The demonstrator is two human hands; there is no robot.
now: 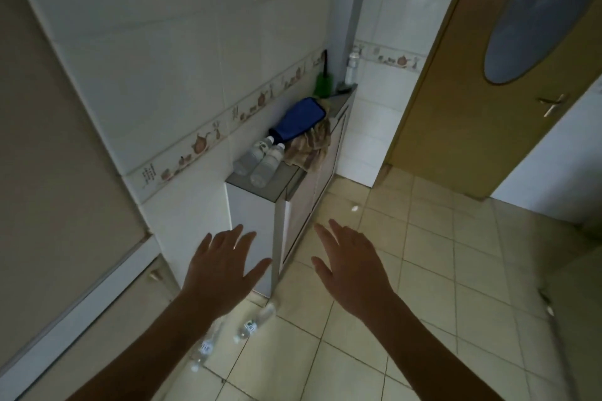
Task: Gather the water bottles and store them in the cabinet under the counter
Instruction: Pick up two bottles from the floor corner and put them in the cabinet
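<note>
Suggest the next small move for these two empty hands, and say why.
Probably lower the left hand to the nearest floor bottle: both it and the right hand are open and empty, and the cabinet door looks shut.

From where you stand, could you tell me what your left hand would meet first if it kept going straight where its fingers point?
Probably the white end panel of the low counter; the left hand is open, though depth is unclear.

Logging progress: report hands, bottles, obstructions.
Both hands open, empty. Two bottles on counter, two on floor. Cabinet door shut.
</note>
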